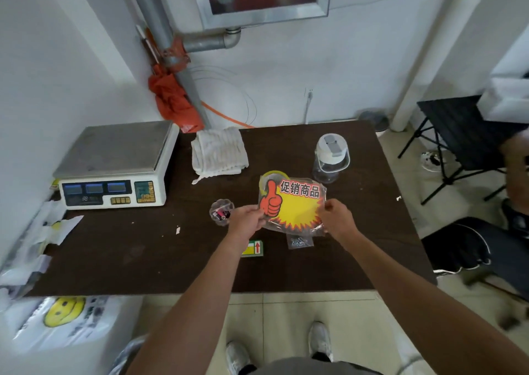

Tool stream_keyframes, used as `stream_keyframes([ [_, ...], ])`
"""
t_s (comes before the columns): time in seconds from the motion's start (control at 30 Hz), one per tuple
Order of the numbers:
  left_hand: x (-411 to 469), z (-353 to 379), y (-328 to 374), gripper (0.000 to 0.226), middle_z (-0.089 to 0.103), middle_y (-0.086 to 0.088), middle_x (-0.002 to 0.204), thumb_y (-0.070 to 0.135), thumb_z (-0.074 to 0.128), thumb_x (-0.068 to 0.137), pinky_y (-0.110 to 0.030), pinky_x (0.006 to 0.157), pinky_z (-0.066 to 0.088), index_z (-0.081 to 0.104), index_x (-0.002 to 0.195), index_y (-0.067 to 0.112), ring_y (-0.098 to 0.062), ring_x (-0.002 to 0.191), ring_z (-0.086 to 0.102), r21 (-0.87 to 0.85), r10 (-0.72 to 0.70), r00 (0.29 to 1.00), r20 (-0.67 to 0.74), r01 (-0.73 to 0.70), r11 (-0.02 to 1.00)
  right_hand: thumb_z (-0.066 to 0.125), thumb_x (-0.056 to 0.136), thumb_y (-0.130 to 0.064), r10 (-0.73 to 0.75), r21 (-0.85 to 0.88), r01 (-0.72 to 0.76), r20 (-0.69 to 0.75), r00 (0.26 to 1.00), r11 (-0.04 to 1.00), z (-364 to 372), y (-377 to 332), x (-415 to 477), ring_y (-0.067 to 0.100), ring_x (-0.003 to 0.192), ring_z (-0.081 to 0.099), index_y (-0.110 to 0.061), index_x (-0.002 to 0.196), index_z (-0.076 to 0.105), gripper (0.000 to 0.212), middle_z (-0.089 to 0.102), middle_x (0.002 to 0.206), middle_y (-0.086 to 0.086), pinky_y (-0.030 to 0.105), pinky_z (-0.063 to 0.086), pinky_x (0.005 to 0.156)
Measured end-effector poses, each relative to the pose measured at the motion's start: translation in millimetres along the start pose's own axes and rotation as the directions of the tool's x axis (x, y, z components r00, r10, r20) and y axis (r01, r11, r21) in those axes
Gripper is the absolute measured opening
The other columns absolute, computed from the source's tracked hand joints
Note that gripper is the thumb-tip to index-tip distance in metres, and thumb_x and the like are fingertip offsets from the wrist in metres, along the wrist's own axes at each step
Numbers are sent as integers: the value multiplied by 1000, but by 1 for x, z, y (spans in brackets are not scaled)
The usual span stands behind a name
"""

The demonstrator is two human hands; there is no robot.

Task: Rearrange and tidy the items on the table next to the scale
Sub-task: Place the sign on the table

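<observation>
Sign pack (297, 205), a clear sleeve of yellow-and-red promotional cards, sits at frame centre over the dark table (143, 254). Left hand (248, 217) pinches its left edge; right hand (337, 217) pinches its right edge, fingers curled on the plastic. Whether the pack is lifted clear of the table cannot be told. Its long axis runs left to right, spanning both hands. Scale (114, 162) lies to the upper left, well apart, on the left hand's side. Judgement: any shift toward the scale leads with the left hand, past the small clear pouch (221, 212) just beside it
</observation>
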State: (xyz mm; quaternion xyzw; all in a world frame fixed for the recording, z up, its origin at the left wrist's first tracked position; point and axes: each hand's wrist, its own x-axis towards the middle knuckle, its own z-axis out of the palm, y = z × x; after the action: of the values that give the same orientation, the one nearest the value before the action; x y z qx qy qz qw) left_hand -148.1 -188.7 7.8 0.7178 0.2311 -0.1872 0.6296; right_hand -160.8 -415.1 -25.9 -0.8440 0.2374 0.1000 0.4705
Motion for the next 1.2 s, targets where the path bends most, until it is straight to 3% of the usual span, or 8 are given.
stream_keyframes([
  [0.23,9,68,-12,14,75,-14,91,9,70,88,-38,81,59,71,103,8,-21,77,72,148,13,998,66,-23,989,64,91,-36,95,-38,-99,-81,992,994,-50,58,10,29,94,68,-14,110,62,29,71,102,9,45,55,85],
  [0.33,10,94,-20,29,75,-7,90,12,69,87,-33,72,57,69,116,9,-17,73,73,242,-17,995,98,-7,970,59,94,-37,127,-33,-131,-105,986,991,-65,77,13,31,101,65,-12,115,60,32,69,108,11,44,54,87],
  [0.43,3,120,-24,21,72,-5,92,12,64,91,-18,55,50,70,111,13,-6,60,68,294,-62,983,173,8,956,51,99,-36,149,-44,-157,-136,979,987,-78,93,17,35,108,62,-11,119,58,33,68,114,15,40,50,89],
  [0.53,-4,139,-27,13,68,-7,96,19,62,95,-28,71,56,66,102,10,-14,77,70,298,-174,960,221,103,949,47,101,-33,167,-52,-177,-157,973,983,-88,104,19,36,112,60,-10,121,57,32,66,118,17,40,46,90],
  [0.6,-6,145,-31,22,67,-4,98,25,62,96,-35,87,57,65,111,8,-19,94,72,316,-221,943,249,137,939,47,98,-25,190,-64,-201,-153,970,977,-93,110,22,36,111,61,-12,124,56,30,66,118,16,40,48,90],
  [0.7,-8,150,-36,32,67,-3,108,30,65,95,-36,94,56,61,121,12,-19,103,70,303,-240,936,256,158,940,46,93,-17,199,-109,-214,-133,971,971,-97,115,25,36,111,60,-14,127,54,35,64,121,16,40,48,91],
  [1.07,-14,137,-42,49,64,-2,128,21,63,97,-30,92,54,51,143,14,-13,107,66,407,-223,905,363,62,911,59,84,-15,-62,-474,-51,-219,974,879,-82,106,14,35,110,50,-4,118,52,36,50,116,15,45,42,90],
  [1.2,-17,133,-44,51,56,2,141,17,62,96,-28,89,54,50,145,19,-12,107,66,455,-193,892,408,-16,890,58,86,-11,-187,-564,168,24,982,808,-68,98,11,32,118,51,-7,129,53,44,51,129,13,42,45,95],
])
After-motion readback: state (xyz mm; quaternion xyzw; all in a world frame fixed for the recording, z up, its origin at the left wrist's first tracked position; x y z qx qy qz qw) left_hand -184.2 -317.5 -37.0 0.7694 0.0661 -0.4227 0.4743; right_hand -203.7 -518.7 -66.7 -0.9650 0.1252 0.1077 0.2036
